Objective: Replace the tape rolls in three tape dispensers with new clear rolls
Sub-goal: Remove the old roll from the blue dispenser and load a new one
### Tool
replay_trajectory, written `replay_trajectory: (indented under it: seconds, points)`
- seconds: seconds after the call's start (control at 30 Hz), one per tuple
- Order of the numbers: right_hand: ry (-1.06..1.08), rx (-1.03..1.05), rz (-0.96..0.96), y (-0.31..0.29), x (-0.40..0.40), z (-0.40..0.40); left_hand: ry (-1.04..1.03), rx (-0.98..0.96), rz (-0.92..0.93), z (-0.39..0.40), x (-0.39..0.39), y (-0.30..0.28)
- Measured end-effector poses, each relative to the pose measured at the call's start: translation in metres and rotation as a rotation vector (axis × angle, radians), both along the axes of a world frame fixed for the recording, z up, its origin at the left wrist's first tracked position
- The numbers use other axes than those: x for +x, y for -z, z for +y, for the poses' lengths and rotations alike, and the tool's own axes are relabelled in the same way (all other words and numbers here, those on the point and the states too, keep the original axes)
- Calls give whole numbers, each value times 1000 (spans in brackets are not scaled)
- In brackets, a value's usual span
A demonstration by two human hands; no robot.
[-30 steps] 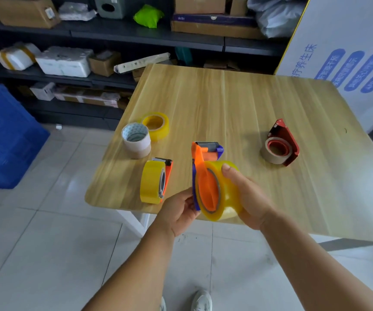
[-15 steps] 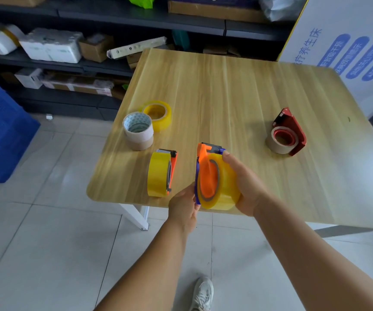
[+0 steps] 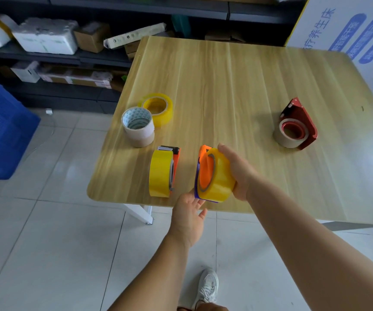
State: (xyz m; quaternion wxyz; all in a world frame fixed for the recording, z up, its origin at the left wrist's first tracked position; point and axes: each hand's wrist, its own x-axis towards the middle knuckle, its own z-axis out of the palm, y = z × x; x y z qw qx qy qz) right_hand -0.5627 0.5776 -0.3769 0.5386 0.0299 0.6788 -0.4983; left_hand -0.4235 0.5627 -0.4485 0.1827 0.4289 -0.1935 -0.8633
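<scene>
Both hands are on one dispenser at the near edge of the table (image 3: 237,86). The right hand (image 3: 240,173) wraps its fingers and thumb around the clear roll (image 3: 220,182) mounted on the orange dispenser (image 3: 205,169), holding it on edge. The left hand (image 3: 189,216) sits just below, palm up, its fingertips touching the purple lower rim of the dispenser; the fingers look loosely extended, supporting more than clamping.

Judging by this, the step in hand is seating or finishing the new roll on this dispenser, the second of three. Just to its left a second orange dispenser (image 3: 174,167) stands on edge with a yellowish clear roll (image 3: 159,173) already fitted. Well apart on the right lies the red dispenser (image 3: 302,126), flat, with a tan roll (image 3: 281,136) on its hub, so it seems not yet changed.

Further back on the left, a spare clear roll (image 3: 158,107) lies flat, touching a pale used roll (image 3: 139,129) beside it.

The next move likely calls for setting this dispenser down, then reaching across for the red one and pulling its tan roll off before fetching the spare.
</scene>
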Motion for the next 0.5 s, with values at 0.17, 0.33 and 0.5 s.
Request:
replay_trajectory:
  seconds: [0.17, 0.33, 0.5]
  points:
    - [-17, 37, 56, 10, 2, -9, -57, -25, -67, 3, 0, 5]
    - [-35, 39, 43, 16, 0, -14, -23, 64, -15, 11, -2, 4]
    - [-57, 79, 54, 17, 1, -19, -16, 139, 9, 18, -5, 7]
